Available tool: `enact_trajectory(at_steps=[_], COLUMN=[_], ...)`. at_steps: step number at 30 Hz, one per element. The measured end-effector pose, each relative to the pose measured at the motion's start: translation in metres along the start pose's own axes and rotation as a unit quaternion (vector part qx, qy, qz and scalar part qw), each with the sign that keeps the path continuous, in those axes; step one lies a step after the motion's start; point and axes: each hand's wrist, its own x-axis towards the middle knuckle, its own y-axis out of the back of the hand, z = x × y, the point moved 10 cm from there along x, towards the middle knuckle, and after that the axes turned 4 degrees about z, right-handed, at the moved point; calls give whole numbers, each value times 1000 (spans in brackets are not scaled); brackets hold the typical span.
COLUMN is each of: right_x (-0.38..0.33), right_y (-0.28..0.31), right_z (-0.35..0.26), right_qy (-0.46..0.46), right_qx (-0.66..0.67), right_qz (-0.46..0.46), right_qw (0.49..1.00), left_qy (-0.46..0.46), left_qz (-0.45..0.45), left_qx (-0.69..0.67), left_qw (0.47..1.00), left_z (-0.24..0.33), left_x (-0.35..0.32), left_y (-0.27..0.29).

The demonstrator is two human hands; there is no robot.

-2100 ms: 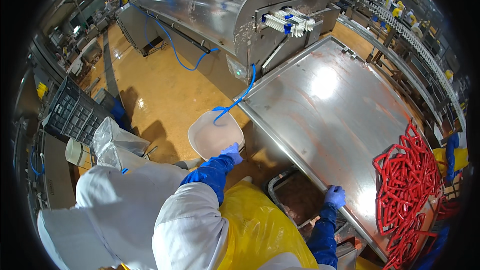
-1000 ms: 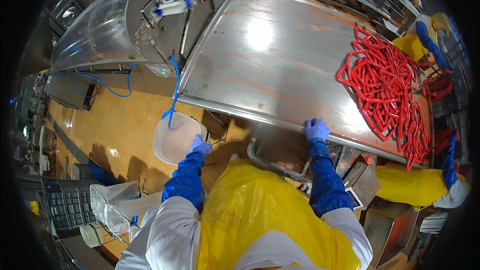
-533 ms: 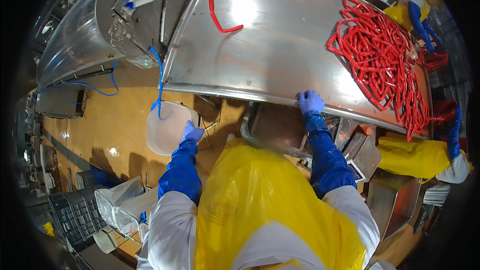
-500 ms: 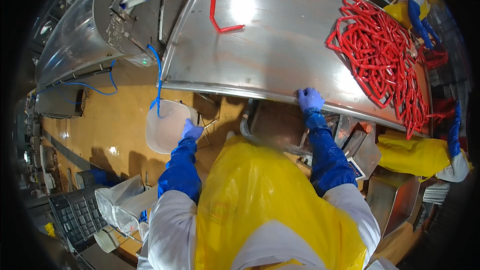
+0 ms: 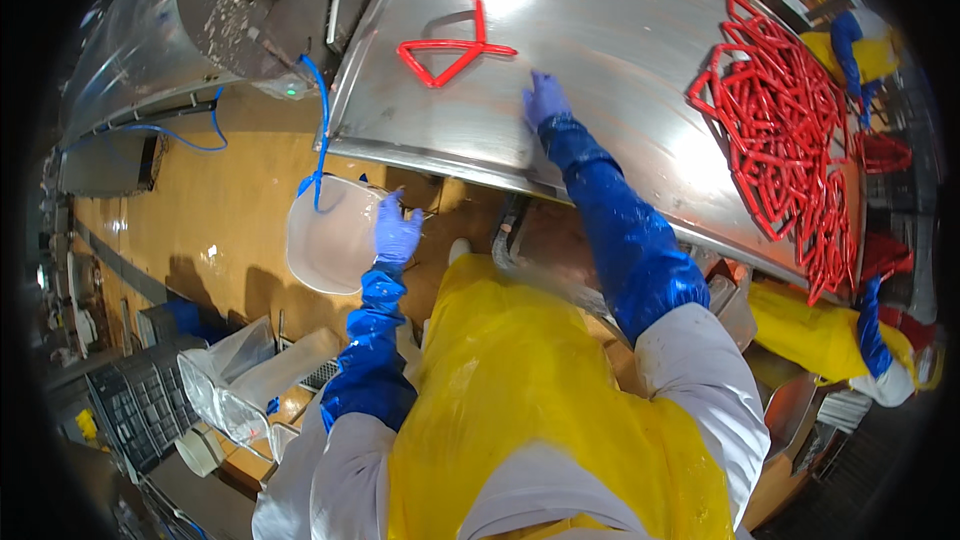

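My right hand [image 5: 547,98], in a purple glove and blue sleeve, reaches over the steel table [image 5: 600,50] with its fingers stretched out. It holds nothing. Just left of and beyond it, a chain of red-cased sausage links [image 5: 455,62] lies bent in a loop, running off toward the machine at the far left. The hand and the chain are apart. My left hand [image 5: 397,231], also purple-gloved, hangs in front of the table beside a whitish tub [image 5: 330,245], fingers apart and nothing in them. A large heap of linked red sausages [image 5: 785,120] covers the table's right end.
A steel machine [image 5: 235,10] stands at the far left, with a blue hose [image 5: 322,105] hanging by the table corner. Two people in yellow aprons [image 5: 820,325] are at the right end. Black crates [image 5: 140,405] and a plastic-lined bin [image 5: 235,380] stand lower left.
My right hand has left the table's front edge and moved left and forward over the top. My left hand has risen from the tub's rim. More sausage chain lies on the table, now looped.
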Motion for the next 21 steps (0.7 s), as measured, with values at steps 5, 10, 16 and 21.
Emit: enact_trajectory(at_steps=[5, 10, 16, 21], right_x=[80, 47, -162, -281], right_y=[-47, -69, -42, 21], right_z=[-10, -21, -42, -16], right_qy=[-10, -47, -446, -401], right_qx=[-39, -53, 512, 473], right_qz=[-46, -121, -288, -405], right_qw=[998, 990, 676, 672], left_qy=[46, 85, 327, 455], left_qz=[-186, -249, -261, -300], left_qx=[-223, -383, -642, -661], left_qw=[956, 885, 643, 515], left_z=[81, 110, 130, 168], left_x=[-19, -25, 27, 13], left_y=[-27, -50, -122, -174])
